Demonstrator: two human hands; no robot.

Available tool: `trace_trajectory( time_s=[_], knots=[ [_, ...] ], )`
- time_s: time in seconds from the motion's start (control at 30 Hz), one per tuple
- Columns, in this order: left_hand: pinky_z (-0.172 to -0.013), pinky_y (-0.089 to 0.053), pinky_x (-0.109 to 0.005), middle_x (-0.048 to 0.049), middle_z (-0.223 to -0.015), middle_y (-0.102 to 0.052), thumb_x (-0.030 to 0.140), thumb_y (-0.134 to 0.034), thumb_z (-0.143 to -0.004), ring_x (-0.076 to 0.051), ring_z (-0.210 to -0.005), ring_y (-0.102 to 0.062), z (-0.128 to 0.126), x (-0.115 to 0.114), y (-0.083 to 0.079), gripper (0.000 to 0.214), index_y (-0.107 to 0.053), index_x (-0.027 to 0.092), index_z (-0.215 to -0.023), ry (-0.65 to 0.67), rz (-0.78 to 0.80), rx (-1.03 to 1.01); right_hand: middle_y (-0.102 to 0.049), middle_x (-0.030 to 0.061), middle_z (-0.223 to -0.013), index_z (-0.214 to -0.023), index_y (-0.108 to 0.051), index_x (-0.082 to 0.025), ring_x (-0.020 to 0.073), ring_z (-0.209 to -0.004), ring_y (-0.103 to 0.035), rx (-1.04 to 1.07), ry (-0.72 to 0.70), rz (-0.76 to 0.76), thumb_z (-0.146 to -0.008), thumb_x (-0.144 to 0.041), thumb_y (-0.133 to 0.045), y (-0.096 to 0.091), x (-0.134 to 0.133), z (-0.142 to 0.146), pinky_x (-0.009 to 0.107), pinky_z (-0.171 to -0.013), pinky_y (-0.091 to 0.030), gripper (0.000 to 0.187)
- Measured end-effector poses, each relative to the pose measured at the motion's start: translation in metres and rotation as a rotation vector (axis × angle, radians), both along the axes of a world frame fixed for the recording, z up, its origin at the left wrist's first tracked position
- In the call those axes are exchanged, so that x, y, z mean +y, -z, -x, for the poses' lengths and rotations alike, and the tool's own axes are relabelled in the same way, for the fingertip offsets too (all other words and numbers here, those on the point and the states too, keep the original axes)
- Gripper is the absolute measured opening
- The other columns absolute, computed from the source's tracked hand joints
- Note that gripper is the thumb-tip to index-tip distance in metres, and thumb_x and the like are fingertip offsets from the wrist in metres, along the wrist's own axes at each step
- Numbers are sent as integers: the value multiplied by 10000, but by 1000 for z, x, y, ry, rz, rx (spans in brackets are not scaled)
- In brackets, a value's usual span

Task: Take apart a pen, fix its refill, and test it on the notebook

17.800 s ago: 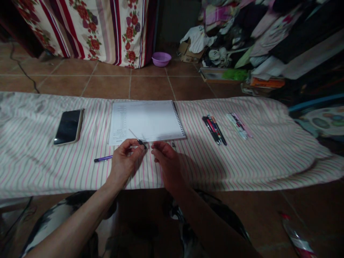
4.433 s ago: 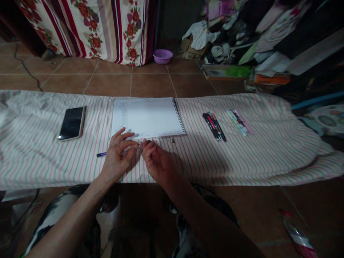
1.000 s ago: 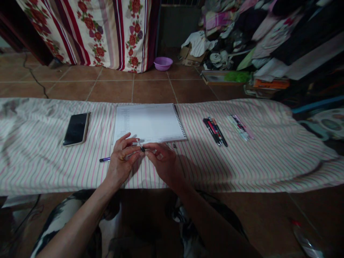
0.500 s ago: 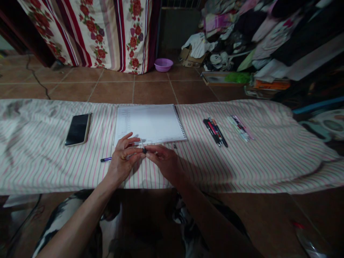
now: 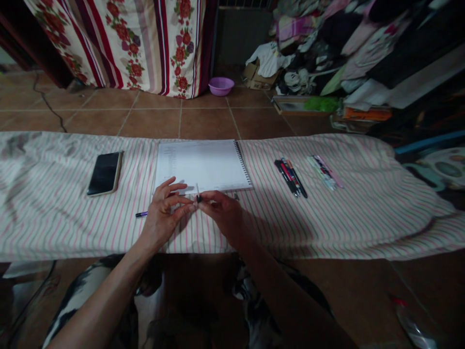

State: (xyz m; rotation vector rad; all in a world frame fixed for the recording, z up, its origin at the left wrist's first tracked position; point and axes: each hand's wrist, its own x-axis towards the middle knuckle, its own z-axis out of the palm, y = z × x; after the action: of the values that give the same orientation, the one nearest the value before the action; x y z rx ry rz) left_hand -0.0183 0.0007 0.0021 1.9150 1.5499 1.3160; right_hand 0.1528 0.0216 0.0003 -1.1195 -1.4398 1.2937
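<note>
My left hand [image 5: 165, 208] and my right hand [image 5: 224, 213] meet just below the near edge of a spiral notebook [image 5: 205, 165]. Between their fingertips is a small dark piece with a thin white stick [image 5: 198, 198] pointing up; its exact kind is too small to make out. The right thumb and forefinger pinch it, and the left thumb and forefinger close on its left side. My other left fingers are raised and spread. A purple pen-like piece with a dark end [image 5: 141, 214] lies partly hidden behind my left hand. Beside the right knuckles rests a tiny greyish piece [image 5: 236, 196].
A phone [image 5: 105, 173] lies to the left on the striped cloth [image 5: 345, 223]. To the right are a bundle of pens [image 5: 290, 178] and a second group of pale pens [image 5: 324, 172]. Beyond, on the tiled floor, stand a purple basin [image 5: 221, 87] and piled clothes [image 5: 298, 53].
Both hands have shifted very slightly to the right with the small piece. The white stick, tilted left before, now stands nearly upright.
</note>
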Motion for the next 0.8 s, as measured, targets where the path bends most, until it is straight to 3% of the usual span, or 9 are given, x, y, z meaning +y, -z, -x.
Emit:
trace_trajectory(
  time_s=[0.23,0.4,0.8],
  knots=[
    [-1038,-394,-519,-71,-1016,-697,404,-640,-807,-271,-1196,-531,6,-1,-2,204,-701,220,-745,-124,67,-57,-746,23,-845,-826,-682,-217,169,-799,-678,179,138,124,-700,-326,-683,-1,3,-1,310,-755,-533,166],
    [-1052,-372,-513,-78,-1025,-689,418,-629,-809,-276,-1202,-521,7,-1,-4,227,-709,213,-753,-158,128,-86,-743,36,-841,-826,-683,-204,167,-765,-674,16,180,77,-702,-323,-678,-9,0,-4,296,-706,-527,172],
    [-1031,-405,-495,-66,-1001,-706,438,-625,-803,-262,-1152,-564,6,-1,-3,234,-713,225,-765,-153,126,-126,-752,34,-850,-819,-689,-210,172,-775,-684,3,187,70,-705,-320,-668,-3,2,-3,290,-691,-538,160]
  ],
)
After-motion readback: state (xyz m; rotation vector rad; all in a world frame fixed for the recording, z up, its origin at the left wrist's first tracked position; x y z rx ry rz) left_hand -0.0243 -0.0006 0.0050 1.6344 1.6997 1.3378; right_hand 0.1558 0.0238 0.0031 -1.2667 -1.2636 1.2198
